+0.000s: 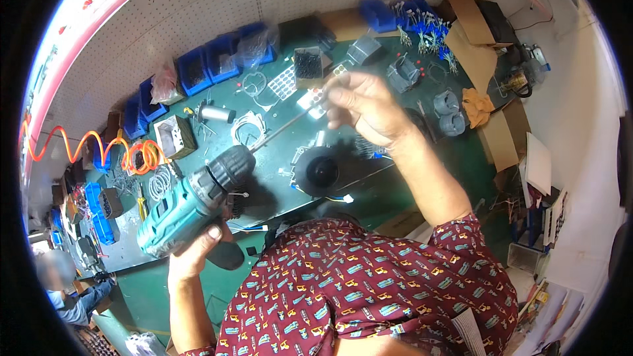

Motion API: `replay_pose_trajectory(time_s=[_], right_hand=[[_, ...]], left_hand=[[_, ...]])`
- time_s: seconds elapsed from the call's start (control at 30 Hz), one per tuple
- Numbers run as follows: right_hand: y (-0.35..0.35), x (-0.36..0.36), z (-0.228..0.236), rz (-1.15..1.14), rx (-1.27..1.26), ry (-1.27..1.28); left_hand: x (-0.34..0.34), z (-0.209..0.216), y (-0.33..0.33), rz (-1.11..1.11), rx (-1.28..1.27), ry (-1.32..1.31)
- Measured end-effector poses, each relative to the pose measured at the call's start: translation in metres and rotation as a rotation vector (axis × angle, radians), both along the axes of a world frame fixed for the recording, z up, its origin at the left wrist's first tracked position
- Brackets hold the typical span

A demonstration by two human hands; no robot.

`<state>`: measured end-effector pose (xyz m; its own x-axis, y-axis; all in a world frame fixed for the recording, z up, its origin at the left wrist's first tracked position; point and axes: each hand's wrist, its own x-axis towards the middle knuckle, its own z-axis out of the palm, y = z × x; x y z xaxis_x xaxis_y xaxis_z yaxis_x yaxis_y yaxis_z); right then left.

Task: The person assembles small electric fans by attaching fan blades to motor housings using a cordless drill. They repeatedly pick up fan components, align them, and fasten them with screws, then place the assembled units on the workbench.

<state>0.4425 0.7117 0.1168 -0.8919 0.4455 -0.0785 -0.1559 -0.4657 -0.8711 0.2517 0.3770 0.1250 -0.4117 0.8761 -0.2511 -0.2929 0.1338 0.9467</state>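
Note:
My left hand (pixel 190 254) is wrapped round the handle of a teal and black cordless drill (pixel 188 207), held above the bench's near left part. From its chuck a long thin driver bit (pixel 283 130) points up and to the right. At the far end of that bit, the thumb and fingers of my right hand (pixel 366 109) are pinched together. Whatever lies between them is too small to make out. Below the bit, a black round motor-like part (pixel 320 171) with a domed middle sits on the bench, a wire connector (pixel 340 198) beside it.
Blue bins (pixel 193 71) line the back of the green bench (pixel 277 181). A box of dark screws (pixel 308 66) stands behind my right hand. Grey plastic housings (pixel 450 112) and cardboard boxes (pixel 504 135) are at the right. An orange coiled hose (pixel 142 155) hangs at the left; a person (pixel 72 300) sits beyond.

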Motion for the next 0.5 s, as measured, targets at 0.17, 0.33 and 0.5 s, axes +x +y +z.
replay_pose_trajectory(time_s=[0.17,0.33,0.5], right_hand=[[0.000,-0.001,-0.031,0.069,0.274,-0.193],[0.001,-0.010,-0.082,0.142,1.011,-0.279],[0.002,-0.016,-0.116,0.363,0.874,-0.403]], left_hand=[[-0.017,0.021,-0.003,-0.023,-0.266,0.139],[-0.038,0.046,0.039,-0.338,-0.404,0.756],[-0.050,0.056,0.076,-0.506,-0.355,0.723]])
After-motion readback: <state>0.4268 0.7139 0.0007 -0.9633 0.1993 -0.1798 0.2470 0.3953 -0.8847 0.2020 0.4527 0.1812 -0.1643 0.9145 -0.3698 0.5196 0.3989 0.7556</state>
